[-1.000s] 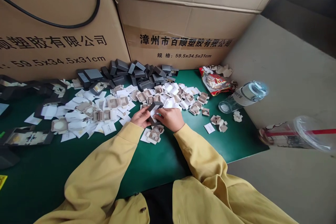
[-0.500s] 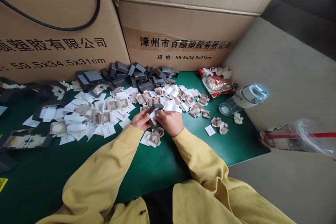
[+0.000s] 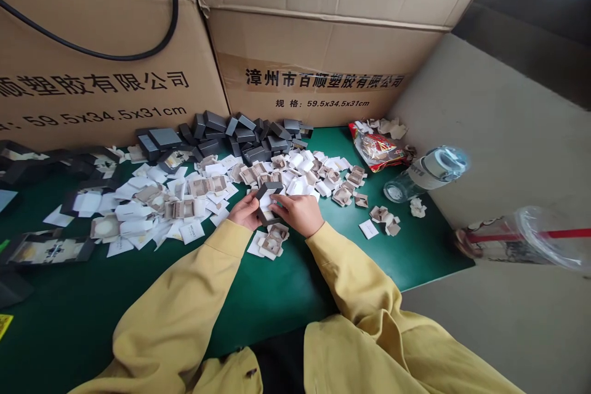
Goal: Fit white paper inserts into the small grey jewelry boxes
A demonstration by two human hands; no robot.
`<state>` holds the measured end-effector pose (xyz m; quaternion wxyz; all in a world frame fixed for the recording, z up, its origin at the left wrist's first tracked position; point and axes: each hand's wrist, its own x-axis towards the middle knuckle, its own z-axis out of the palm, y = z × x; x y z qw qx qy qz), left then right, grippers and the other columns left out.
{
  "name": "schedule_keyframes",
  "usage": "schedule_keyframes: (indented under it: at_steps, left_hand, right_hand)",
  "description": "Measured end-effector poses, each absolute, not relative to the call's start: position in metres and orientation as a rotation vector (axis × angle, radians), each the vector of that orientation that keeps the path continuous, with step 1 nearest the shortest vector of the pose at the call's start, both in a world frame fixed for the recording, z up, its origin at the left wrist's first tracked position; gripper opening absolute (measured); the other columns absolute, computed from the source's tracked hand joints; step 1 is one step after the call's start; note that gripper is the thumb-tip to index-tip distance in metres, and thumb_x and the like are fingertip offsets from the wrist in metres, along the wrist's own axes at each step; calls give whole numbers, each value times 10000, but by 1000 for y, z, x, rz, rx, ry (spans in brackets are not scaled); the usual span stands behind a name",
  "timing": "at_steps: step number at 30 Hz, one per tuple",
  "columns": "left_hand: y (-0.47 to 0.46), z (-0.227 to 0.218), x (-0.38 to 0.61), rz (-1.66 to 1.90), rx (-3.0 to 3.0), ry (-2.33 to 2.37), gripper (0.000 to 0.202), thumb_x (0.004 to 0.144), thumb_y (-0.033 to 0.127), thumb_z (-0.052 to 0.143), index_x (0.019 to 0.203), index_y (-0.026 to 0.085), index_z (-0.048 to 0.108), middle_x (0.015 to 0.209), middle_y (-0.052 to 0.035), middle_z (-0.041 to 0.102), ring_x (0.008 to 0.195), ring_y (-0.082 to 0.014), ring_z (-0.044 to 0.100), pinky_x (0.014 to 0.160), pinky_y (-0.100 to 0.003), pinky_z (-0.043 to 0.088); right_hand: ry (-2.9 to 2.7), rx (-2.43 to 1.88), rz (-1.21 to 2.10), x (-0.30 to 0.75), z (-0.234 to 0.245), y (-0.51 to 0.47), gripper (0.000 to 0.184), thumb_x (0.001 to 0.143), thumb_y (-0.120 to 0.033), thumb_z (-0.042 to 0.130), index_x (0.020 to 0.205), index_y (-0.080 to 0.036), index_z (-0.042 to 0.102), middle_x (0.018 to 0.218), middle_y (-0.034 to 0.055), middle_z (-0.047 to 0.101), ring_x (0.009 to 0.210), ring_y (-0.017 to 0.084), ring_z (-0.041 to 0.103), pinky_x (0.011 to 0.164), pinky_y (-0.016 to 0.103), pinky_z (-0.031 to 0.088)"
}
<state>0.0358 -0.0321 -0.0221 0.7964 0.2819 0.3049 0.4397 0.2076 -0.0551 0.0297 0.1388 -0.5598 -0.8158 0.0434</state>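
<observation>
My left hand [image 3: 245, 212] is closed round the left side of a small black box [image 3: 272, 186], tilted with its open face upward. A white paper piece [image 3: 265, 202] shows inside the box. My right hand [image 3: 300, 214] grips the box from the right, with a fingertip over the white piece; its other fingers curl partly out of sight. Just below the hands lie torn grey-and-white card inserts [image 3: 273, 241] on the green table. Behind them spreads a heap of white and grey card inserts [image 3: 300, 166].
Several black boxes [image 3: 244, 135] are piled against large cartons [image 3: 314, 61]. More opened boxes [image 3: 50, 249] lie at the left. A red snack bag [image 3: 376, 151], a clear bottle [image 3: 422, 175] and a plastic cup [image 3: 517, 237] stand or lie at the right, by a grey wall.
The box has tipped slightly so its inside faces me more, and the white piece in it shows more clearly. Both hands stay in nearly the same place.
</observation>
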Motion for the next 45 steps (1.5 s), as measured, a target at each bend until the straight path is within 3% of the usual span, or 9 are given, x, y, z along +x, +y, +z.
schedule_keyframes:
  at_steps: [8,16,19,22,25,32,36,40,45]
  left_hand:
    - [-29,-18,35,954,609,589,509,747,314,620,1214,202,450,1066,-116,622,1059,-278,549,801,-398,461]
    - [-28,-20,37,1037,540,585,529,759,237,597,1259,202,429,1114,-125,607,985,-281,586,599,-317,499]
    - [-29,-16,37,1070,499,565,472,811,227,529,1271,188,432,1096,-119,619,959,-264,602,622,-326,513]
    - [-30,-10,32,1065,436,527,413,868,259,442,1268,158,447,1079,-114,634,951,-238,610,718,-338,520]
    - [-31,-6,24,1077,370,501,431,894,305,381,1284,128,433,1065,-124,644,951,-218,615,775,-323,513]
    - [-39,-2,24,1102,410,539,457,875,204,406,1330,167,378,1042,-119,654,981,-236,610,816,-359,499]
    - [-37,4,21,1124,342,551,431,895,265,347,1297,128,417,1031,-134,653,939,-244,625,776,-377,518]
    - [-31,9,12,1180,225,594,451,905,303,293,1282,95,428,1001,-147,658,875,-233,642,718,-371,533]
    - [-30,12,11,1221,128,644,455,901,307,288,1270,86,437,950,-155,667,860,-236,648,672,-344,536]
  right_hand:
    - [-2452,-1305,196,212,28,-54,384,909,-470,338,962,-252,651,761,2,680,659,100,591,567,231,282]
    - [-2498,-1405,236,209,27,-54,444,875,-556,341,1104,-266,588,874,29,689,676,125,606,569,229,312]
    - [-2416,-1329,209,211,28,-54,469,844,-573,398,1100,-231,591,789,31,678,667,128,591,569,226,317]
    - [-2239,-1287,211,214,29,-54,435,851,-532,426,1081,-204,596,684,16,639,644,118,567,587,219,337]
    - [-2049,-1329,192,214,29,-53,356,896,-432,384,946,-191,641,676,23,620,645,117,549,613,219,361]
    - [-1882,-1398,317,207,25,-49,272,892,-323,400,872,-190,636,740,18,619,653,117,528,617,222,378]
    - [-2019,-1504,397,216,23,-44,234,868,-303,448,784,-199,640,745,10,612,671,120,532,604,228,360]
    - [-2132,-1552,326,222,20,-42,199,868,-282,450,833,-218,635,815,18,617,778,150,533,593,243,353]
    - [-2188,-1641,43,224,15,-40,201,826,-283,530,981,-194,621,981,79,603,937,234,473,737,330,376]
